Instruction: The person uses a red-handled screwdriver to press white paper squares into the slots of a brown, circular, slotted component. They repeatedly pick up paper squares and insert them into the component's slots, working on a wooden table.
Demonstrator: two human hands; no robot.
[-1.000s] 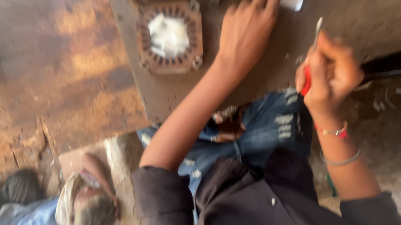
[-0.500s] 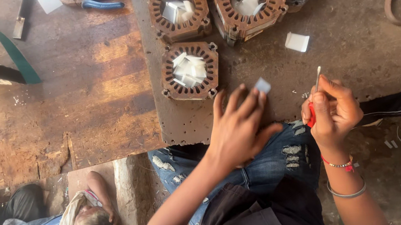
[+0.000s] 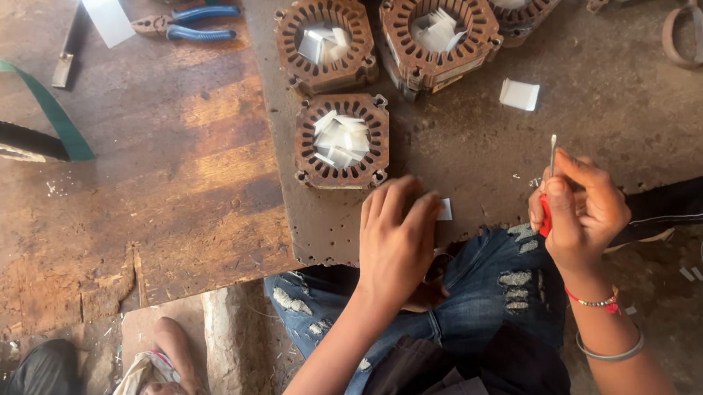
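1. Under the left hand [image 3: 396, 241], fingers pressed flat, lies a paper slip [image 3: 444, 209].
2. The right hand [image 3: 580, 211] pinches a red-handled tool [image 3: 547, 188].
3. Just beyond the left hand sits a stator [image 3: 342, 141]; scissors [image 3: 698, 8] lie well apart.

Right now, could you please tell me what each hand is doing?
Left hand: palm down, fingers on a small white paper slip at the table edge.
Right hand: closed around a red-handled tool.

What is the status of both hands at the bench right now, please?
Left hand pressing small white slip flat. Right hand gripping red-handled tool. Nothing between them.
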